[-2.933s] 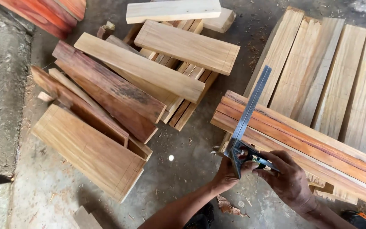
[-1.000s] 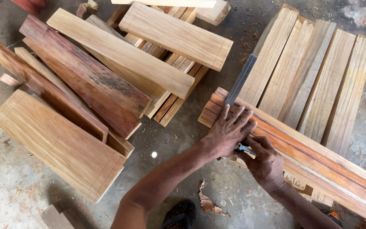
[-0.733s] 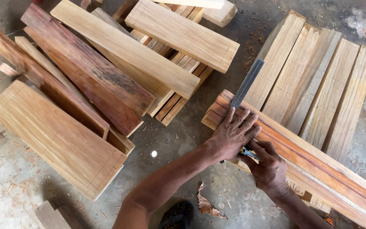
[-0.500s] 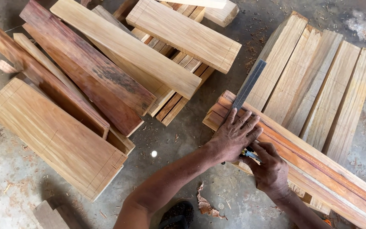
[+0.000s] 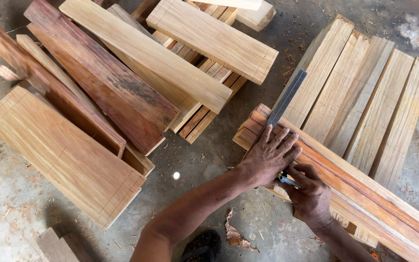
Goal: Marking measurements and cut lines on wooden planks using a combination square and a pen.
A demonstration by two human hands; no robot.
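The floor [image 5: 204, 165] is grey concrete with wood chips and many boards lying about. The left hand [image 5: 267, 155] lies flat and spread on the ruler [image 5: 287, 97], across the red planks [image 5: 355, 179]. The right hand [image 5: 309, 194] pinches a pencil [image 5: 287, 179]. Since before, the hands have barely moved.

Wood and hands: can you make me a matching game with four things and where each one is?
Things:
1. left hand
2. right hand
3. metal ruler
4. dry leaf

Places:
A. on the concrete floor, below the arms
B. flat on the ruler and the reddish planks
C. sticking out across the pale boards
D. gripping a small marking tool

Pairs: 1-B, 2-D, 3-C, 4-A
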